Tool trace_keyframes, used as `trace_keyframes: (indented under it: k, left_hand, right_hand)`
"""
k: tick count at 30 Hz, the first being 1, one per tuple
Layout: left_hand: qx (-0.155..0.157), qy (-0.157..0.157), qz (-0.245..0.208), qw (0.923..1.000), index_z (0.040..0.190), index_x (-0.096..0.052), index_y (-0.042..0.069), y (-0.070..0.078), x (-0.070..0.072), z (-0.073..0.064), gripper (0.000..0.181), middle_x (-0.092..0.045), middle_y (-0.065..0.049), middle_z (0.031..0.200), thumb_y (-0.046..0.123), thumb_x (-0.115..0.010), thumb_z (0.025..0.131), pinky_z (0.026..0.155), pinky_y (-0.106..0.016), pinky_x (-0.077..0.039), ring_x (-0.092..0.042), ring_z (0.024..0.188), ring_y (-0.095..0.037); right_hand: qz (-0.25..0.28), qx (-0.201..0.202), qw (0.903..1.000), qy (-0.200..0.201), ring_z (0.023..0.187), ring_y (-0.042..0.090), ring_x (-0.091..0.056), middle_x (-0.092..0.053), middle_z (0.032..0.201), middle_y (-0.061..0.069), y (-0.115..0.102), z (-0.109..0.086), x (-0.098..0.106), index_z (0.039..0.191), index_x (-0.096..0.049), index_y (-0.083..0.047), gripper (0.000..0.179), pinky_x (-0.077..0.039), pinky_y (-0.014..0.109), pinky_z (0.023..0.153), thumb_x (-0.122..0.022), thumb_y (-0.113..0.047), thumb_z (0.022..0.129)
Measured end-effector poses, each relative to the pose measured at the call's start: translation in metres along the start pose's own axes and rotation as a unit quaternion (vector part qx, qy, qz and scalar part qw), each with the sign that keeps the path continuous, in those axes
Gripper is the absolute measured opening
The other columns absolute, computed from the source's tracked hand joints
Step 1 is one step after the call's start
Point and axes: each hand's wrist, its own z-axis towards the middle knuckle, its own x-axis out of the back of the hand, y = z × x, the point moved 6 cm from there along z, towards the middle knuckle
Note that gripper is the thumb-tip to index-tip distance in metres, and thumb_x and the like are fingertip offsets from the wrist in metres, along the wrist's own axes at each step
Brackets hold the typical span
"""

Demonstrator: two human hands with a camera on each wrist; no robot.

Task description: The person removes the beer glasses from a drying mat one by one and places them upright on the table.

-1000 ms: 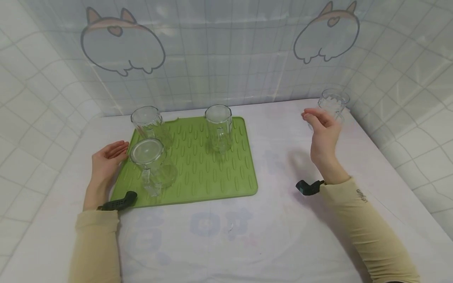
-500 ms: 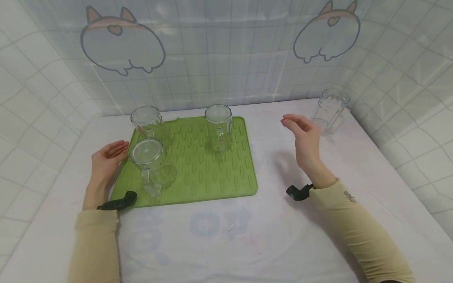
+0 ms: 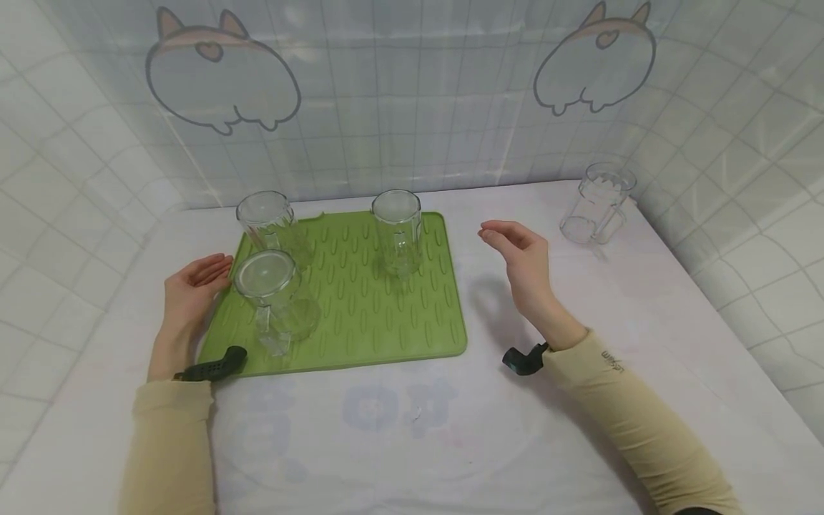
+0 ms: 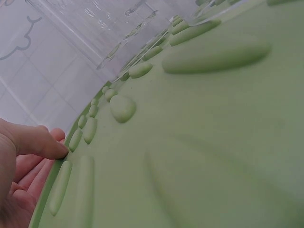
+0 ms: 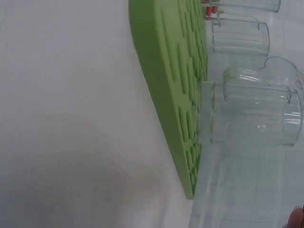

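Observation:
My left hand point(image 3: 193, 286) rests at the left edge of a green ridged drying mat point(image 3: 386, 322). In the left wrist view its thumb point(image 4: 47, 145) touches the mat's rim. Over the white cloth, right of the mat, my right hand point(image 3: 528, 268) hovers with bent fingers and holds nothing. A clear glass mug point(image 3: 267, 275) stands upside down at the mat's front left. Behind it is another glass mug point(image 3: 262, 213), rim up. A third glass mug point(image 3: 398, 214) stands upright at the back right of the mat.
One more glass mug point(image 3: 600, 197) stands upright on the white cloth point(image 3: 489, 429) at the far right, near the back corner. A tile-patterned curtain point(image 3: 418, 107) with cartoon animals hangs behind, and tiled sheets flank both sides.
My right hand has moved left and slightly toward me, away from the far-right mug, which it no longer covers. The left hand and the mugs on the mat stay put.

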Motion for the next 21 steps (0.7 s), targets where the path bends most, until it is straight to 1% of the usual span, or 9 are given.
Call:
trace_keyframes:
  k: [6,13,21]
  left_hand:
    - [-0.001,0.004,0.005,1.0000,0.133,-0.048,-0.004,-0.001,0.000,0.001,0.052,-0.061,-0.007,0.126,-0.003,-0.066,0.084,0.083,-0.010,-0.049,-0.062,0.095,0.001]
    - [0.015,0.004,0.017,0.9997,0.135,-0.044,-0.004,0.003,-0.001,-0.003,0.054,-0.057,-0.009,0.130,-0.001,-0.065,0.085,0.084,-0.009,-0.049,-0.061,0.097,0.002]
    - [0.001,0.004,0.042,0.9991,0.134,-0.046,-0.002,-0.003,0.003,0.002,0.053,-0.058,-0.007,0.129,0.002,-0.066,0.086,0.083,-0.008,-0.049,-0.061,0.098,0.003]
  right_hand:
    - [-0.007,0.002,0.9999,-0.014,0.103,0.019,-0.059,-0.069,0.098,0.004,0.005,0.000,-0.010,0.106,-0.068,-0.003,0.025,-0.040,0.035,0.102,-0.068,-0.018,0.087]
    - [-0.014,-0.004,0.9991,-0.040,0.102,0.019,-0.060,-0.069,0.098,0.003,0.009,-0.002,-0.027,0.106,-0.067,-0.004,0.026,-0.043,0.034,0.101,-0.068,-0.021,0.087]
    - [-0.029,-0.012,0.9977,-0.060,0.104,0.017,-0.058,-0.067,0.103,0.004,0.015,-0.006,-0.048,0.108,-0.067,-0.003,0.027,-0.044,0.036,0.099,-0.067,-0.021,0.087]
